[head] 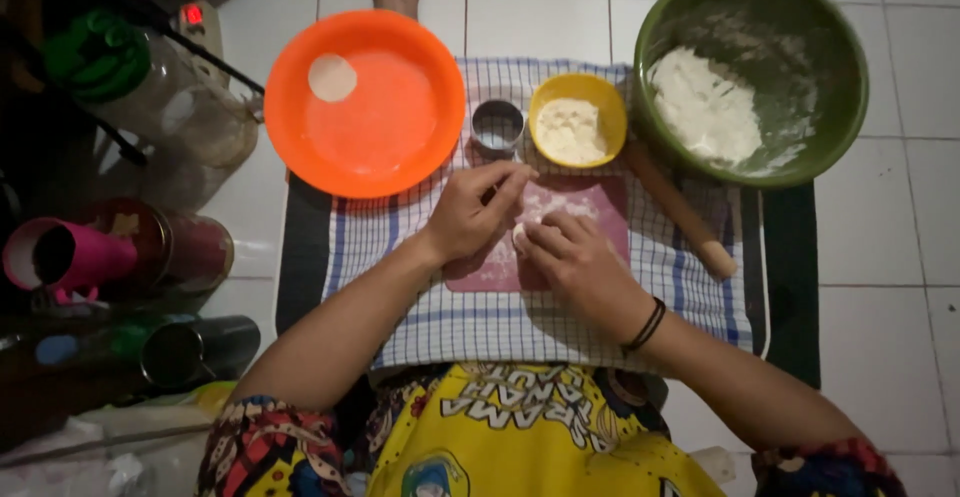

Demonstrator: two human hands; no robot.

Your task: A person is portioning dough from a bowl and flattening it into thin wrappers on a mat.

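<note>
Head view: both hands, left [470,209] and right [565,252], pinching dough [520,237] beside rolling pin [680,209], yellow bowl [578,119].

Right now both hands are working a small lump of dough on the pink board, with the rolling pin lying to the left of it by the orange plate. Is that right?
Not quite. The head view shows the rolling pin lying to the right of the pink board, below the green bowl, not by the orange plate. The left hand and right hand do work the dough there.

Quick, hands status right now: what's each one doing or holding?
Left hand: fingers curled, pinching the small dough piece over the pink board.
Right hand: closed on the same dough piece, fingertips meeting the left's.
</note>
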